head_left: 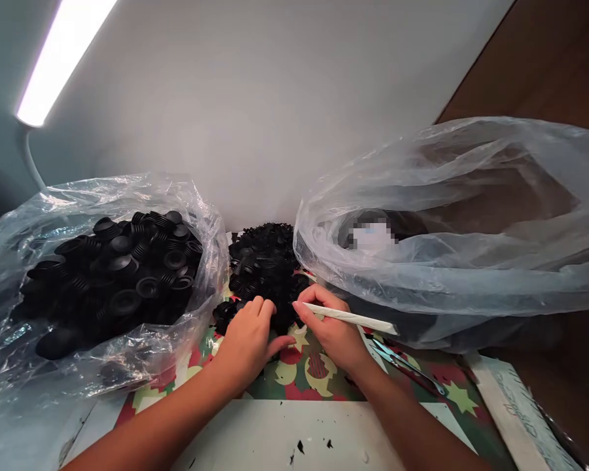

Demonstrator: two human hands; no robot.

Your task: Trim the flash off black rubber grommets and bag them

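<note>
My left hand (252, 333) reaches onto a heap of black ribbed rubber parts (262, 261). Its thumb sticks out to the right, apart from the bent fingers, whose tips are partly hidden among the parts; I see nothing gripped. My right hand (334, 330) is closed around a thin white stick-like tool (358, 318), pinched between thumb and forefinger. The tool's far end points right, and the end by my fingertips is hard to make out. Beside my right forearm lies a pair of scissors (407, 366) on the patterned covering (319, 374).
At left a clear plastic bag (209, 261) holds many black ribbed plugs (122, 261). Another large clear bag (471, 288) gapes open at right. A white board (255, 435) with black scraps lies in front. A lamp (63, 59) shines upper left; cardboard (520, 405) sits at right.
</note>
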